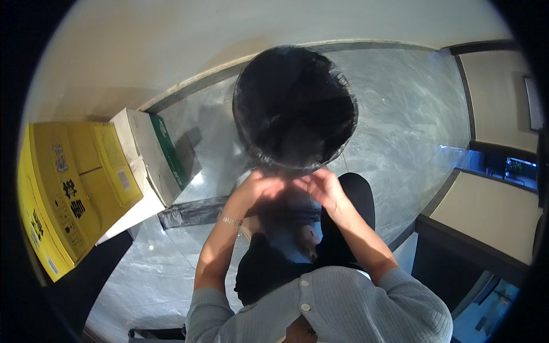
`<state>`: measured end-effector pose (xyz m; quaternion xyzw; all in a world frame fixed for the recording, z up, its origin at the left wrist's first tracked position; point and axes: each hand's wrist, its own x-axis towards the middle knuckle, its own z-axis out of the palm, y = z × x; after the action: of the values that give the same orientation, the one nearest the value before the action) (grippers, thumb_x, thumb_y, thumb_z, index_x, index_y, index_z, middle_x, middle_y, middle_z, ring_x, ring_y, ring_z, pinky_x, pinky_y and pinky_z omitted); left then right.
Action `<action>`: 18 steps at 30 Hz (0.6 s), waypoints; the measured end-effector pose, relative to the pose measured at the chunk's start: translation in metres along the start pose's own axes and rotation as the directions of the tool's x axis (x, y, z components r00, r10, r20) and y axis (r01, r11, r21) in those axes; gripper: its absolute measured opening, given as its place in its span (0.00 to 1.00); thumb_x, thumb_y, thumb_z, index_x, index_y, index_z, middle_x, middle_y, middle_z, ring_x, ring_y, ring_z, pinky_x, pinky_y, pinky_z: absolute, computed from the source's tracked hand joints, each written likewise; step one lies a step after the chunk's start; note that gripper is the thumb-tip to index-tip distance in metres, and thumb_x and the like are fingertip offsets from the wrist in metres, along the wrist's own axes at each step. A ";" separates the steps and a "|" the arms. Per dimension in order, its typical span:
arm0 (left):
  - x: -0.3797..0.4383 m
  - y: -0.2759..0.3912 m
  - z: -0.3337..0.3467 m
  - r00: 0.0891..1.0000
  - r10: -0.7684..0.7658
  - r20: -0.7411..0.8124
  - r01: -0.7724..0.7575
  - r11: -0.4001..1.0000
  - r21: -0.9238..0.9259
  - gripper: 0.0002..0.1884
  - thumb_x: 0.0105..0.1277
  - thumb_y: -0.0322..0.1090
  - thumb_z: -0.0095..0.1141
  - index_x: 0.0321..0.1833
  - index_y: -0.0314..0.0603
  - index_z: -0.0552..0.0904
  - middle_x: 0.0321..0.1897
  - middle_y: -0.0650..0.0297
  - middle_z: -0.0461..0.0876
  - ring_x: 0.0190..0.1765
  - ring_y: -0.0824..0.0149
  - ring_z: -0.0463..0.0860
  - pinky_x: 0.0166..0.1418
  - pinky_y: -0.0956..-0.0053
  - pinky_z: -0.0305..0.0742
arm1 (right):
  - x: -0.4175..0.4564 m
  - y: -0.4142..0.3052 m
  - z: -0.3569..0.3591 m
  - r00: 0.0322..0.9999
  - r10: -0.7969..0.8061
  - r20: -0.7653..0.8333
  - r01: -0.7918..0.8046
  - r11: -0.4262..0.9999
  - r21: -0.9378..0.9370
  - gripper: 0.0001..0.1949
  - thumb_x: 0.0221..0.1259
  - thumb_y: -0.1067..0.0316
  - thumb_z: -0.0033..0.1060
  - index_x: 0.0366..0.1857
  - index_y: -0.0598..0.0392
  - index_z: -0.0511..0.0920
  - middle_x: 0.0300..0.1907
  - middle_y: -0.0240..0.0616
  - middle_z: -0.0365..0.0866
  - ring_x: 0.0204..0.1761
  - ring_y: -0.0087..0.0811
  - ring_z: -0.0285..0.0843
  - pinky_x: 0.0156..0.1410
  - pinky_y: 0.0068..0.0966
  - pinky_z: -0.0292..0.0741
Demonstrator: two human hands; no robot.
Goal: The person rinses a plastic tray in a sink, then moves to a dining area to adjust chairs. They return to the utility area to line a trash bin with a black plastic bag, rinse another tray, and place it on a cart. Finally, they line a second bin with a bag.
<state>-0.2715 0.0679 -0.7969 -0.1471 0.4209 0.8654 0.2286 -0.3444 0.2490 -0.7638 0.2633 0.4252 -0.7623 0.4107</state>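
Observation:
A round bin lined with a black plastic bag (296,107) stands on the tiled floor before me, its mouth facing up. The bag is folded over the rim all round. My left hand (269,188) is at the near side of the rim, left of its middle, with blurred fingers. Close to it on the right, my right hand (317,186) is at the same near edge, also blurred. Whether either hand pinches the bag cannot be told. A flat strip of black plastic (193,213) lies on the floor left of my feet.
At the left, a yellow cardboard box (85,171) stands beside a white and green carton (156,150). A pale wall with a dark skirting (184,88) runs behind the bin. Dark-edged door frames or panels (472,240) are at the right. My knees are bent below the bin.

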 end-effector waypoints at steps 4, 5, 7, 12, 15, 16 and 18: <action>-0.011 0.000 -0.006 0.985 -0.080 -0.151 0.074 0.996 -0.042 0.10 0.57 0.28 0.48 0.39 0.30 0.76 0.27 0.59 0.77 0.35 0.66 0.77 0.48 0.75 0.70 | 0.002 -0.026 -0.001 0.999 0.043 -0.031 -0.037 0.983 0.180 0.12 0.52 0.72 0.40 0.40 0.61 0.71 0.39 0.44 0.78 0.43 0.37 0.76 0.52 0.36 0.71; -0.012 -0.011 -0.012 0.974 0.019 -0.226 -0.058 0.985 -0.165 0.15 0.57 0.26 0.48 0.48 0.29 0.74 0.35 0.57 0.79 0.41 0.64 0.79 0.52 0.75 0.70 | 0.000 -0.032 -0.007 0.991 0.060 -0.121 -0.036 0.981 0.190 0.13 0.50 0.73 0.40 0.39 0.61 0.72 0.38 0.45 0.78 0.42 0.38 0.76 0.52 0.36 0.72; -0.015 -0.008 -0.022 0.915 0.237 -0.327 -0.354 0.861 -0.366 0.20 0.55 0.22 0.46 0.54 0.33 0.71 0.53 0.56 0.73 0.57 0.59 0.71 0.62 0.63 0.62 | -0.005 -0.049 -0.025 0.991 -0.030 -0.129 0.057 0.976 0.209 0.13 0.47 0.73 0.39 0.38 0.63 0.71 0.38 0.46 0.77 0.43 0.41 0.75 0.51 0.36 0.72; -0.016 0.037 -0.026 0.882 0.433 -0.186 -0.416 0.529 -0.740 0.19 0.60 0.30 0.43 0.55 0.34 0.70 0.56 0.55 0.71 0.59 0.58 0.68 0.64 0.61 0.58 | -0.007 -0.096 -0.049 0.960 -0.108 0.259 0.005 0.929 0.369 0.21 0.48 0.66 0.42 0.46 0.70 0.70 0.49 0.52 0.73 0.52 0.44 0.71 0.59 0.38 0.65; -0.006 0.043 -0.035 0.903 0.224 -0.366 -0.423 0.611 -0.669 0.18 0.62 0.35 0.46 0.54 0.36 0.72 0.56 0.57 0.71 0.60 0.58 0.68 0.65 0.61 0.58 | -0.001 -0.113 -0.055 0.989 -0.041 0.139 -0.008 0.943 0.332 0.19 0.58 0.62 0.41 0.47 0.67 0.70 0.49 0.48 0.74 0.51 0.41 0.72 0.59 0.36 0.65; -0.003 0.036 -0.037 0.858 0.164 -0.488 -0.435 0.737 -0.518 0.17 0.65 0.39 0.44 0.53 0.36 0.74 0.54 0.57 0.73 0.56 0.60 0.71 0.62 0.65 0.63 | 0.004 -0.110 -0.053 0.997 -0.041 -0.060 0.053 0.975 0.218 0.19 0.64 0.59 0.38 0.48 0.62 0.71 0.48 0.45 0.76 0.50 0.37 0.73 0.57 0.34 0.67; -0.001 0.010 -0.049 0.877 0.205 -0.435 -0.423 0.759 -0.495 0.16 0.65 0.37 0.43 0.52 0.35 0.74 0.52 0.58 0.75 0.54 0.61 0.73 0.59 0.67 0.66 | 0.013 -0.096 -0.052 0.989 -0.072 -0.128 0.070 0.997 -0.018 0.14 0.63 0.67 0.38 0.45 0.59 0.74 0.43 0.42 0.78 0.43 0.33 0.77 0.49 0.29 0.73</action>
<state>-0.2730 0.0235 -0.8195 -0.2888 0.1921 0.9362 -0.0575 -0.4295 0.3178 -0.7580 0.2937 0.4650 -0.7550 0.3571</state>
